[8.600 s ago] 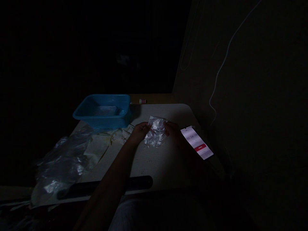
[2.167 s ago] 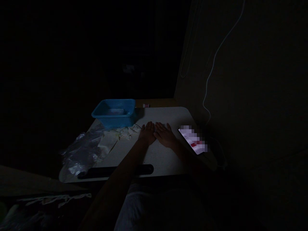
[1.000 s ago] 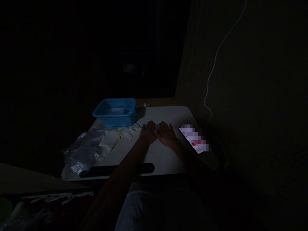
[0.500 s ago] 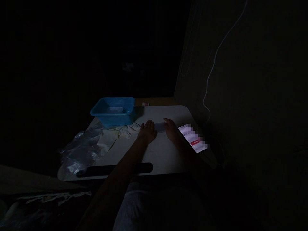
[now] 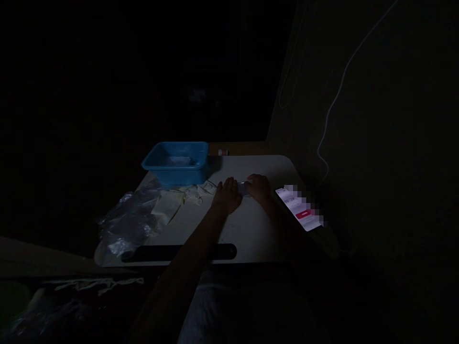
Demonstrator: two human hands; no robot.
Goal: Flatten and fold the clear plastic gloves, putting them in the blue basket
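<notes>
A small, pale, see-through object [image 5: 243,188] lies on the white table [image 5: 258,234], between my two hands. My left hand [image 5: 228,195] rests at its left side, fingers stretched forward and palm down. My right hand [image 5: 258,187] is curled over its right end, thumb and fingers around it. What the object is cannot be made out in the dim light. Left of my left hand are crumpled pale pieces [image 5: 195,193] and a flat cream sheet [image 5: 167,205].
A blue basin [image 5: 179,176] with something pale inside stands at the back left. Crumpled clear plastic [image 5: 129,224] covers the left side. A lit phone [image 5: 299,210] lies at the right. A small container [image 5: 223,152] sits behind the table; a white cable [image 5: 335,98] hangs at right.
The whole view has shifted, so the table and things appear farther right. My right hand has closed in on the pale object, toward my left hand.
</notes>
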